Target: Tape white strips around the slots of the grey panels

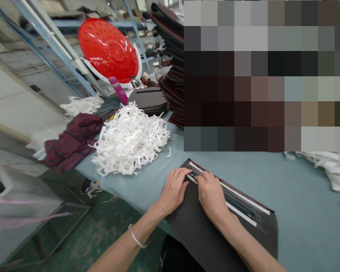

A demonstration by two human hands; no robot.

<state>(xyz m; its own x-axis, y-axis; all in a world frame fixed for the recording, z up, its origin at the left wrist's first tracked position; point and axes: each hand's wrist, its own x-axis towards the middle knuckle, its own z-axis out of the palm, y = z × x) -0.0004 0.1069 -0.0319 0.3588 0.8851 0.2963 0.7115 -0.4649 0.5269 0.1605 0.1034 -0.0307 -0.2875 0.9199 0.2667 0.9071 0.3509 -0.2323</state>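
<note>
A dark grey sheet-like panel lies on the table in front of me, its far edge reddish brown. Two white strips run along that edge: a far strip and a near strip, with a dark, shiny band between them. My left hand rests on the panel's left end, fingers stretched to the strips and thumb apart. Close beside it, my right hand has its fingers curled down at the near strip. Whatever its fingertips pinch is hidden beneath them.
A heap of white strips sits left on the blue-green tablecloth; more white scraps lie right. Behind are a striped cloth, a red basket, a grey case and stacked dark pieces. A blurred area covers the upper right.
</note>
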